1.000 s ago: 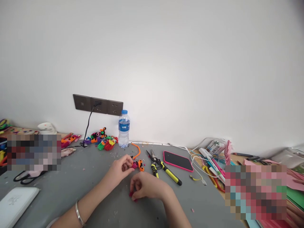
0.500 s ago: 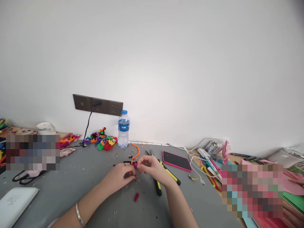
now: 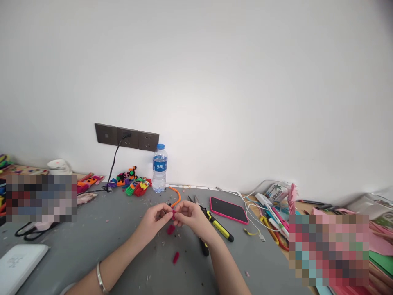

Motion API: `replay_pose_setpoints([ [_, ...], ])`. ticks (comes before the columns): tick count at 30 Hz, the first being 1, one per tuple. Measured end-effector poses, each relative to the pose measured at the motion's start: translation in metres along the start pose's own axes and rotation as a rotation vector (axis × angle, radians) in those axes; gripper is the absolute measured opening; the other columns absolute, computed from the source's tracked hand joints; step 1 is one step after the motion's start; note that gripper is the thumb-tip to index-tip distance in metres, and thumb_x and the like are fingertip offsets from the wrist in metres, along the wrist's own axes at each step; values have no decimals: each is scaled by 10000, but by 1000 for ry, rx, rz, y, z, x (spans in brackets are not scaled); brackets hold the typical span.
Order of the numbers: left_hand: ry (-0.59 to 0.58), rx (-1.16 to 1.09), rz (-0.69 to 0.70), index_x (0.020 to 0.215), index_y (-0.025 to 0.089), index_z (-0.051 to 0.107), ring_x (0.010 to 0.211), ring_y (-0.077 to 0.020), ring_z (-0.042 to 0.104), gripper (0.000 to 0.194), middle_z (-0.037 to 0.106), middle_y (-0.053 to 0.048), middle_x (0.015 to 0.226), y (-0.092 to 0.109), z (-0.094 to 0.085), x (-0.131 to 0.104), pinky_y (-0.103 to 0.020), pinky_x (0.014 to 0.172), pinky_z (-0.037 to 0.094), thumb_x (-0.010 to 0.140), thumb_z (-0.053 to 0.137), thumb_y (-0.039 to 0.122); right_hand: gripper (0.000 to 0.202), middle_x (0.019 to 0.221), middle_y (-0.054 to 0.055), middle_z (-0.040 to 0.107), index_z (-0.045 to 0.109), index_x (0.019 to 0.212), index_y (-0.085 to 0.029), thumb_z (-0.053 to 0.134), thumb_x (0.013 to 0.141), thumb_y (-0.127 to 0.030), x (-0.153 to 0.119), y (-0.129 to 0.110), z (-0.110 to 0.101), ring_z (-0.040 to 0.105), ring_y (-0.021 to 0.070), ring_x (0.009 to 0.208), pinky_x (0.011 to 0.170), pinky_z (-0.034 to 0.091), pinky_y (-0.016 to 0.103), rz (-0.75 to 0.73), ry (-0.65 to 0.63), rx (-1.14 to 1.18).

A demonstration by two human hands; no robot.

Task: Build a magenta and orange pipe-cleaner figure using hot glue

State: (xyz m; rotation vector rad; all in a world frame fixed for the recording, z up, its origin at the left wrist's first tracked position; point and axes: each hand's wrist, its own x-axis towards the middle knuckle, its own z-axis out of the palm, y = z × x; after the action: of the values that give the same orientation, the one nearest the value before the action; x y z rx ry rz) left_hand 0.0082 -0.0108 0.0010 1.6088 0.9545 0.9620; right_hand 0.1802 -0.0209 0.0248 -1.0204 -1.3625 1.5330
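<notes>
My left hand (image 3: 156,221) and my right hand (image 3: 190,217) meet over the grey tabletop, fingertips pinched together on a small magenta pipe cleaner piece (image 3: 173,214). Fingers cover most of it. Just below them lies a fuzzy magenta piece (image 3: 170,230), and a short magenta pipe cleaner length (image 3: 176,257) rests closer to me. Behind the fingers an orange pipe cleaner (image 3: 178,197) curves across the table. Yellow-and-black pliers (image 3: 222,230) lie beside and partly under my right hand.
A water bottle (image 3: 160,172) stands by the wall near colourful pipe cleaner figures (image 3: 138,185). To the right are a pink-cased phone (image 3: 229,210), white cables (image 3: 253,213) and heaped craft supplies (image 3: 276,217). A white box (image 3: 21,264) sits front left. Scraps dot the grey table (image 3: 123,262).
My left hand has turned, its thumb rising to meet my right fingertips. The black-and-orange part seen at the fingers is now mostly hidden, and a magenta piece shows below the hands.
</notes>
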Motion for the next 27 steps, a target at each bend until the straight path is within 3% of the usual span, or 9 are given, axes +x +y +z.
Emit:
replay_pose_setpoints([
  [7, 0, 11, -9, 742, 165, 589, 660, -166, 534, 147, 606, -17, 694, 1, 2, 1, -249, 600, 397, 785, 549, 300, 99, 700, -25, 601, 559, 832, -187, 612, 749, -197, 3, 10, 1, 623, 133, 596, 577, 464, 250, -76, -8, -67],
  [12, 21, 48, -11, 676, 176, 523, 612, -143, 479, 74, 513, 18, 643, -3, 3, 2, -235, 566, 367, 730, 527, 228, 180, 639, -58, 510, 553, 833, -192, 514, 704, -73, 3, 11, 9, 491, 98, 559, 547, 383, 218, -168, 26, -242],
  [18, 84, 126, -7, 663, 184, 502, 574, -124, 419, 68, 450, 43, 604, -2, 2, 1, -221, 536, 323, 725, 527, 195, 188, 656, -50, 503, 561, 814, -194, 471, 709, -66, 2, 8, 11, 435, 102, 564, 528, 331, 213, -208, 109, -415],
  [23, 28, 10, -39, 703, 181, 522, 586, -125, 443, 145, 486, 31, 644, -3, 1, 2, -220, 539, 335, 793, 516, 295, 105, 794, -9, 594, 566, 866, -198, 509, 787, -160, 0, 4, 11, 508, 117, 617, 551, 382, 223, -207, 105, -414],
  [27, 5, -42, -39, 701, 182, 525, 589, -123, 448, 164, 492, 32, 652, -3, 2, 2, -213, 527, 331, 798, 540, 314, 71, 725, -19, 583, 567, 808, -199, 509, 788, -162, 1, 8, 10, 510, 121, 611, 557, 383, 227, -197, 117, -423],
])
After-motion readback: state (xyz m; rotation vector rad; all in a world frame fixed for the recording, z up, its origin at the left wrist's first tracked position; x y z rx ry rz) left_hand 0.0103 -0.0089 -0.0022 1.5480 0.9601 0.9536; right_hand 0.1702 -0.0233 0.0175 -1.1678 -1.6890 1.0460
